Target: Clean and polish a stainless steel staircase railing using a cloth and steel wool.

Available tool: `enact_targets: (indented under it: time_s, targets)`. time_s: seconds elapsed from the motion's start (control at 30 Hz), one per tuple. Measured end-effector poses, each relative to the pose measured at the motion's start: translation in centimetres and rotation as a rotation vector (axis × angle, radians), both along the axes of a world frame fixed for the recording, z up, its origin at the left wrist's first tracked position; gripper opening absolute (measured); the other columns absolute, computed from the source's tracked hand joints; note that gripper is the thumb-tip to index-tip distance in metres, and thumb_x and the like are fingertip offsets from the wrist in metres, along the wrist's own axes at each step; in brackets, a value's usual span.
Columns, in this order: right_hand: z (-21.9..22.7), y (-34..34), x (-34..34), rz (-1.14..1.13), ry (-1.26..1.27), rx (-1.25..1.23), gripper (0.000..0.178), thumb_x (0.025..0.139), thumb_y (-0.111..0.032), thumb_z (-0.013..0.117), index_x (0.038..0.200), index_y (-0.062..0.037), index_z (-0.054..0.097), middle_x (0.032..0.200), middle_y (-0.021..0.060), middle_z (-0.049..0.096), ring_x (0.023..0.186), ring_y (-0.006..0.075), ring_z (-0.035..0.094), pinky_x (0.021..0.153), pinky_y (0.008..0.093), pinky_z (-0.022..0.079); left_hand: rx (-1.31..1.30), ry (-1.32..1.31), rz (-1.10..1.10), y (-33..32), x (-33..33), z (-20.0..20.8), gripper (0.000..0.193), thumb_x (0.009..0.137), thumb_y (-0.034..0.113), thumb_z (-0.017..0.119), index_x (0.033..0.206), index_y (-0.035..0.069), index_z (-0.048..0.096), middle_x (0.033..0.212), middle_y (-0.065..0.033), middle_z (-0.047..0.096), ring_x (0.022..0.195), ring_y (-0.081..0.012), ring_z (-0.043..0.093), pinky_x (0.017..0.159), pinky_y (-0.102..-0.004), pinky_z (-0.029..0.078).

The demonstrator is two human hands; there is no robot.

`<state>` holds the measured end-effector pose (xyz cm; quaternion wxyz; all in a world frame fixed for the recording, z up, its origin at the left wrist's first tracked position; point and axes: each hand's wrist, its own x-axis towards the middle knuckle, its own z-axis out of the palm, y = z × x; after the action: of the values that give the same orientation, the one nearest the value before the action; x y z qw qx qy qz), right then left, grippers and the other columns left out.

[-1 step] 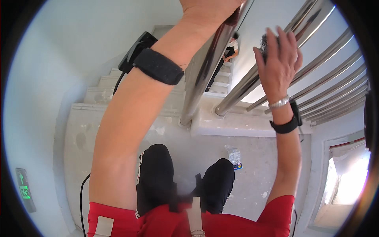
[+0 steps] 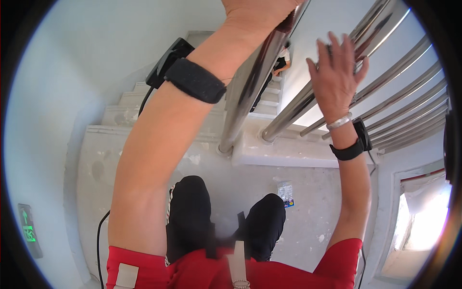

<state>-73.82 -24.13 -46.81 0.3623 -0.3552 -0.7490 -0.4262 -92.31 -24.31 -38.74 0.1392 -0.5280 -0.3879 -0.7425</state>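
At the top edge my left hand reaches to the upper end of a thick steel railing post; its fingers lie out of the picture. My right hand is at the slanting steel bars on the right, palm toward them, fingers spread wide. Behind its fingers shows a little of a dark, curly scouring pad, mostly covered by the hand and held against the bars. A black strap circles my left forearm, and another black strap is on my right wrist below a silver bracelet.
Pale steps climb at the left. Beyond the railing, another person is on stairs lower down. A clear plastic wrapper lies on the landing by my right knee. A green exit sign and a bright window flank me.
My right hand has shifted slightly and its fingers have spread, covering more of the scouring pad. My left arm is almost where it was.
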Motion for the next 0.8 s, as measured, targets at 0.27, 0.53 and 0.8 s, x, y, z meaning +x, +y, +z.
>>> enact_targets:
  time_s: [0.27,0.53,0.8]
  targets:
    - [-18.8,0.8,0.7,-0.326,-0.963,-0.361,0.032,0.081,-0.018,0.045,0.1,0.0018,0.062,0.104,0.018,0.06,0.109,0.0316,0.051,0.107,0.0488,0.02,-0.129,-0.013,0.089,-0.4,0.7,0.7,0.088,0.063,0.041,0.072,0.126,-0.003,0.03,0.101,-0.0257,0.048,0.094,-0.0385,0.052,0.082,-0.0434,0.045]
    - [-19.4,0.8,-1.3,-0.352,-0.94,-0.527,0.031,0.082,-0.02,0.045,0.098,0.0002,0.063,0.098,0.0152,0.061,0.109,0.0297,0.049,0.101,0.0521,0.027,-0.246,-0.017,0.114,-1.0,-0.1,0.1,0.085,0.063,0.041,0.073,0.124,0.0,0.031,0.097,-0.0243,0.049,0.09,-0.038,0.053,0.079,-0.045,0.045]
    - [-9.0,2.0,-3.5,-0.493,-0.819,-0.533,0.018,0.077,-0.017,0.051,0.082,-0.0071,0.065,0.084,0.0085,0.058,0.093,0.0221,0.051,0.098,0.0445,0.03,-0.253,-0.017,0.145,-0.9,-0.9,-0.1,0.084,0.062,0.041,0.073,0.123,0.001,0.033,0.094,-0.0237,0.049,0.087,-0.0374,0.054,0.074,-0.0455,0.046]
